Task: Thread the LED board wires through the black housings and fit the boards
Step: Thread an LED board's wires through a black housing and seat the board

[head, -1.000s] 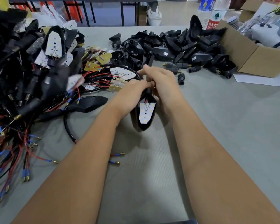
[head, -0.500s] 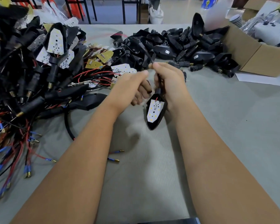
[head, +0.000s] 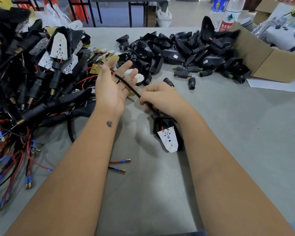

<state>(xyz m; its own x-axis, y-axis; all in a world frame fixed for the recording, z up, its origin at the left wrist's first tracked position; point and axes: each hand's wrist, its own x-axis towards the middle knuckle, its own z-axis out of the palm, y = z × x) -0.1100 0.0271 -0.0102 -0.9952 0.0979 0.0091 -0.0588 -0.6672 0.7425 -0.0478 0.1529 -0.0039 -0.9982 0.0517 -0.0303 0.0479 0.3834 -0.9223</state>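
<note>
My right hand [head: 162,97] grips the stem of a black housing [head: 180,138] and the black sleeved wire [head: 129,86] that comes out of it. A white LED board [head: 169,140] with yellow LEDs sits in the housing's open face, tip toward me. My left hand [head: 114,86] is palm up with fingers spread; the black sleeve lies across its palm and red wire ends show near the thumb. Several empty black housings [head: 177,50] lie heaped at the back. Loose LED boards [head: 109,57] lie between the heaps.
A large tangle of finished housings with boards and red, black and blue-tipped wires [head: 24,86] fills the left side. A cardboard box [head: 269,62] stands at the right, bottles [head: 228,16] behind it. Two loose wire ends [head: 119,166] lie on the grey table [head: 245,133].
The left hand has let go and turned palm up with its fingers spread. The wire sleeve has been drawn out of the stem. The housing has dropped lower, toward me.
</note>
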